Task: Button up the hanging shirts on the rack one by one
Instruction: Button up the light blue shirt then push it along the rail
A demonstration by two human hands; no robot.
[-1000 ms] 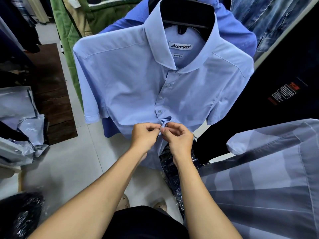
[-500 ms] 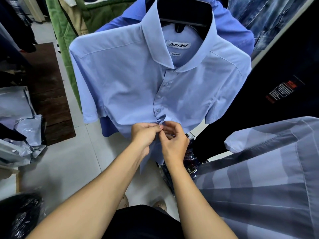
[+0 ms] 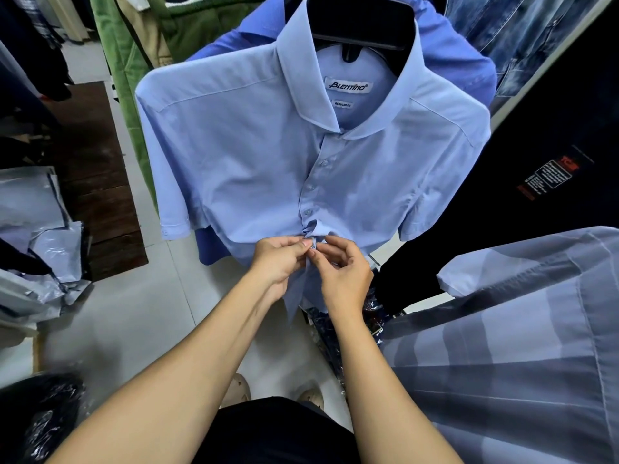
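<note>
A light blue shirt [image 3: 254, 155] is seen hung on a black hanger [image 3: 361, 25] at the front of the rack, facing the camera. Behind it a darker blue shirt [image 3: 449, 58] is partly visible; whether that one is buttoned cannot be told. A striped shirt [image 3: 519, 346] lies at the lower right, its placket out of sight.

On the front shirt, the placket is closed from below the collar down through four visible buttons [image 3: 307, 212]. Fabric is bunched just beneath the lowest of these, where the work is judged to be in hand. Below the hands the front edges hang apart, so the lower buttons are judged still undone.

The left hand [image 3: 278, 262] is closed in a pinch on the placket edge. The right hand [image 3: 345, 269] is likewise pinching the opposing edge, fingertips touching.
</note>
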